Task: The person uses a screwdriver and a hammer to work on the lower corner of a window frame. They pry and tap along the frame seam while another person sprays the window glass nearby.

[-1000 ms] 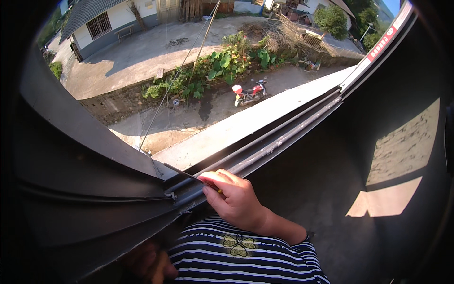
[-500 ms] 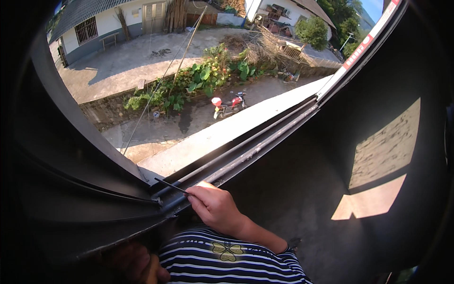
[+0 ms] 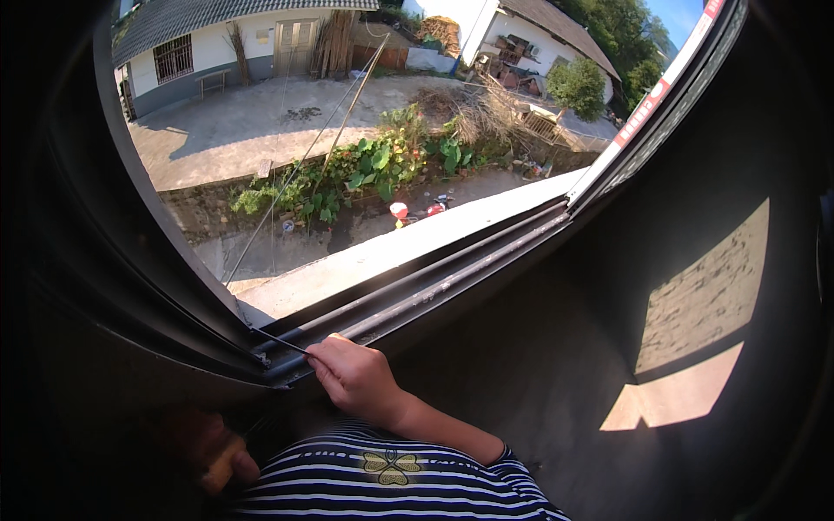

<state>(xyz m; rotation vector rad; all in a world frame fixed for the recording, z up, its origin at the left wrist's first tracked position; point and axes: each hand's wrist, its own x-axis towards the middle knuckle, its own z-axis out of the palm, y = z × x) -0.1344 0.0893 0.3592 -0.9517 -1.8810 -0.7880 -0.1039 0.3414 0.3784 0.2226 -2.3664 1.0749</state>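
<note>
My right hand [image 3: 352, 372] is closed in a pinch around a thin dark rod [image 3: 282, 341]. The rod points left across the window track [image 3: 408, 300], and its far tip is by the track's left corner, next to the upright frame [image 3: 165, 234]. I cannot tell whether the tip touches the frame. Low on the left, in deep shade, my left hand [image 3: 195, 443] has its fingers curled. Something yellowish shows at those fingers, but it is too dark to name.
A sliding sash edge with a red-and-white strip [image 3: 638, 126] stands at the right. Beyond the pale outer ledge [image 3: 347, 265] lie a lane with a red motorcycle [image 3: 436, 208], green plants [image 3: 373, 165] and houses. Sunlight falls in a patch [image 3: 704, 295] on the dark wall inside.
My right hand and the rod have shifted left and slightly down in view, the rod's tip now nearer the corner. My left hand has moved left. The whole view has shifted, hiding more of the motorcycle.
</note>
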